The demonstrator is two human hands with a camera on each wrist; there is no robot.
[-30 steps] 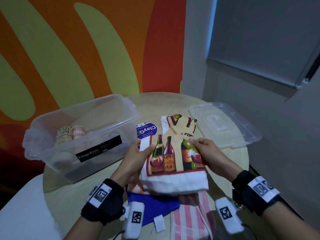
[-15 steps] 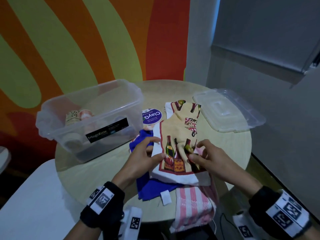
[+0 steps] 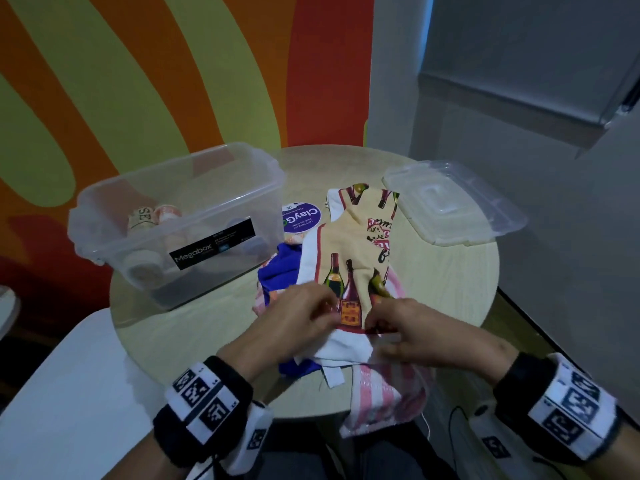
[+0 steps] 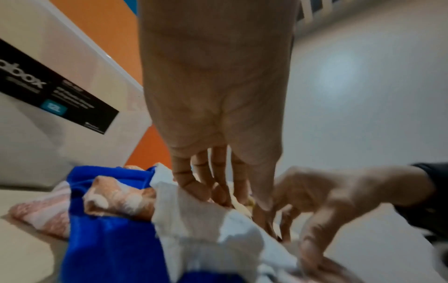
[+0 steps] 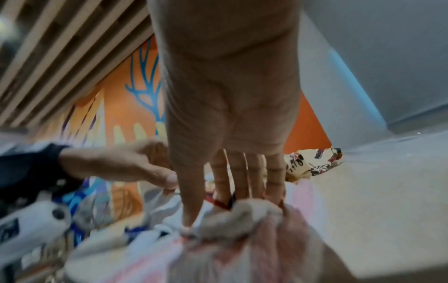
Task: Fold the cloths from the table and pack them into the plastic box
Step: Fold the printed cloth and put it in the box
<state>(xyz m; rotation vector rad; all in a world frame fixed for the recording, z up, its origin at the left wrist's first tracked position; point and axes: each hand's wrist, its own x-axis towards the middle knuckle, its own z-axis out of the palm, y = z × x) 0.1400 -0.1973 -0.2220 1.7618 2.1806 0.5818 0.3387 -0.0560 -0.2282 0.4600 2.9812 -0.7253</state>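
my left hand [image 3: 296, 318] and my right hand [image 3: 403, 332] were both down on the near edge of the bottle-print cloth [image 3: 353, 251], which lay spread over the round table [image 3: 446, 271], its far end reaching toward the box lid [image 3: 453, 202] at the far right; the left fingers [image 4: 194, 183] were curled onto the cloth's white border, thumb and fingers closing on the fabric; the right fingers [image 5: 242, 178] were bent down with the thumb, pinching the red-trimmed hem, though the frames were blurred there and i could not say how much cloth either hand really had; under the bottle-print cloth a blue cloth [image 3: 280, 268] stuck out to the left, and a pink striped cloth [image 3: 384, 393] hung off the near edge of the table; the plastic box [image 3: 180, 220] stood open at the far left of the table, well apart from my hands, with rolled cloths [image 3: 152, 216] already inside it; a purple round sticker [image 3: 300, 216] sat on the tabletop between the box and the bottle-print cloth; the lid lay flat, just beside the cloth's far right corner.
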